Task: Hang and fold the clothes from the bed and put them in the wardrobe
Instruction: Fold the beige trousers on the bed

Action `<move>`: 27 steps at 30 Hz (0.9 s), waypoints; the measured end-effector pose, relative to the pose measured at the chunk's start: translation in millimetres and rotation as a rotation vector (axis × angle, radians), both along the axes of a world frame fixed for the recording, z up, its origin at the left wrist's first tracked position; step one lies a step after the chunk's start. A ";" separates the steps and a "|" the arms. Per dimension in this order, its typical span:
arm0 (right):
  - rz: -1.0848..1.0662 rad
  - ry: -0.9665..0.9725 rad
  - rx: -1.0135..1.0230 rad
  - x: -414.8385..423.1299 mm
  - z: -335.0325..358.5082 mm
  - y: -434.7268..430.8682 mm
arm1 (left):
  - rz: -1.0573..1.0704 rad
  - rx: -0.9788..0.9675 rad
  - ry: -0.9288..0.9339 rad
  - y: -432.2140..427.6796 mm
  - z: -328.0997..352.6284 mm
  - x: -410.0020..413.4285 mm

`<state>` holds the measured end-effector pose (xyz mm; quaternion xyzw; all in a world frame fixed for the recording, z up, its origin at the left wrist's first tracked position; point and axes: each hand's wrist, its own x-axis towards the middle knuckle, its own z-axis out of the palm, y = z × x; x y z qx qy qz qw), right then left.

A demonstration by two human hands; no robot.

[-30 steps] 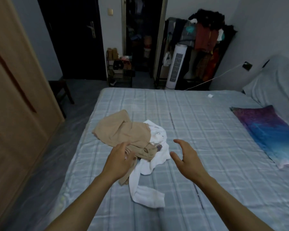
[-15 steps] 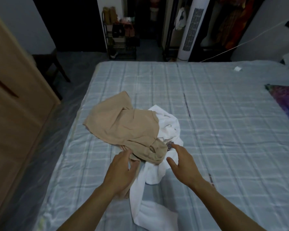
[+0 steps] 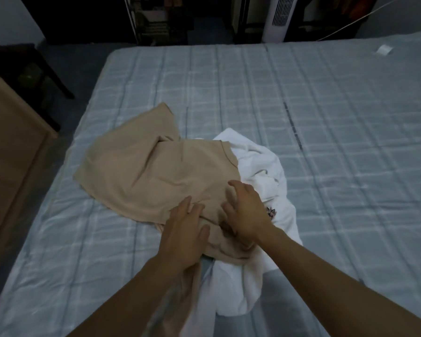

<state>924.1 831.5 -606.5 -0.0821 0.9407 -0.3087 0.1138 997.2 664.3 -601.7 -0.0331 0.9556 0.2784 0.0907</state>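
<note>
A crumpled beige garment (image 3: 151,173) lies on the bed (image 3: 301,105), partly over a white garment (image 3: 258,164) with a small printed motif. My left hand (image 3: 184,235) rests flat on the beige garment's near edge, fingers spread. My right hand (image 3: 247,214) presses down on the same garment just to the right, fingers curled into the cloth where it meets the white one. Whether either hand has a hold on the fabric is unclear. The white garment trails toward me between my forearms.
The bed has a pale blue checked sheet. A wooden wardrobe door (image 3: 7,152) stands at the left, with a dark stool (image 3: 27,69) beyond it. Past the foot of the bed are a shoe rack (image 3: 161,20) and a white tower fan (image 3: 278,18). A small white tag (image 3: 384,49) lies far right.
Both hands have moved forward onto the beige garment, the right one crossing left from the white cloth. My view has dropped closer to the bed.
</note>
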 end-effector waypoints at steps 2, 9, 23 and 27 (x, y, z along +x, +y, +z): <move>-0.057 -0.025 0.044 -16.1 -15.1 -13.8 | 0.007 -0.008 0.036 1.1 -9.9 -13.8; -0.333 0.048 -0.197 -52.4 -26.1 -42.4 | 0.018 0.032 0.125 -16.0 -23.8 -7.8; -0.013 0.277 -0.336 15.3 163.9 4.4 | 0.093 0.034 0.237 -39.4 144.5 24.9; 0.071 0.358 -0.248 47.3 251.2 29.5 | 0.061 -0.006 0.242 -19.1 225.0 49.2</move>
